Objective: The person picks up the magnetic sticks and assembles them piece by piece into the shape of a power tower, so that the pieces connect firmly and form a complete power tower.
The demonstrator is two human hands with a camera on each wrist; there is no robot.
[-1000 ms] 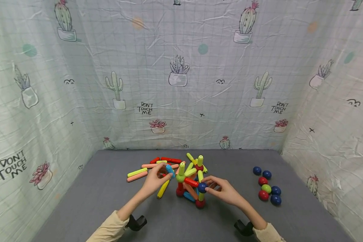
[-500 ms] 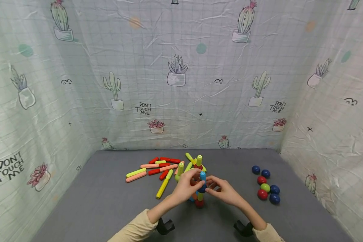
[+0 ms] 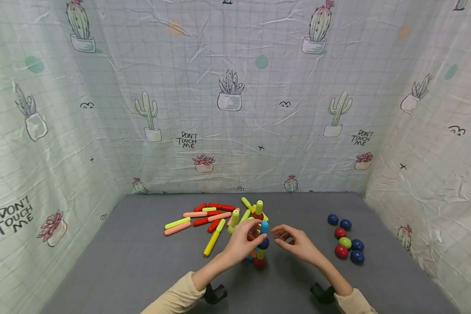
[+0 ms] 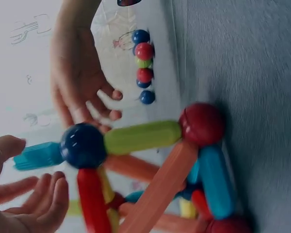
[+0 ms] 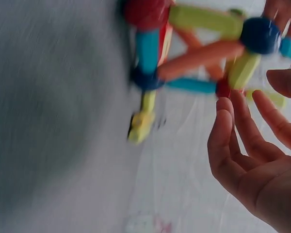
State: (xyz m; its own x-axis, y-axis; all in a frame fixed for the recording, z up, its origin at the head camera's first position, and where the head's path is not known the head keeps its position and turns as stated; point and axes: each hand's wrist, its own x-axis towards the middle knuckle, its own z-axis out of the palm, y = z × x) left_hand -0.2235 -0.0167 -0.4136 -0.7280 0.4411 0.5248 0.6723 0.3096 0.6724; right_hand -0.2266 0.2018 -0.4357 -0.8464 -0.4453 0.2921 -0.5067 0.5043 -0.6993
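A built frame of coloured magnetic rods and balls stands mid-table, partly hidden by my left hand (image 3: pixel 240 243) in the head view. At its near right corner, a dark blue ball (image 3: pixel 263 243) sits atop a lime rod (image 4: pixel 143 137) above a red ball (image 4: pixel 202 124). An upright light blue rod (image 3: pixel 264 227) stands on the blue ball. Around that rod my left thumb and fingers are spread, close to it; whether they touch it is unclear. My right hand (image 3: pixel 297 244) is just right of the frame, fingers loosely bent, holding nothing.
Loose red, pink and yellow rods (image 3: pixel 213 237) lie left of the frame. Several blue, red and green balls (image 3: pixel 345 243) are grouped at the right on the grey table (image 3: pixel 149 253). A cactus-print curtain (image 3: pixel 243 144) encloses the back and sides.
My left hand has brought the light blue rod rightward onto the blue ball, and its fingers have loosened. My right hand has come away from the blue ball, slightly to the right.
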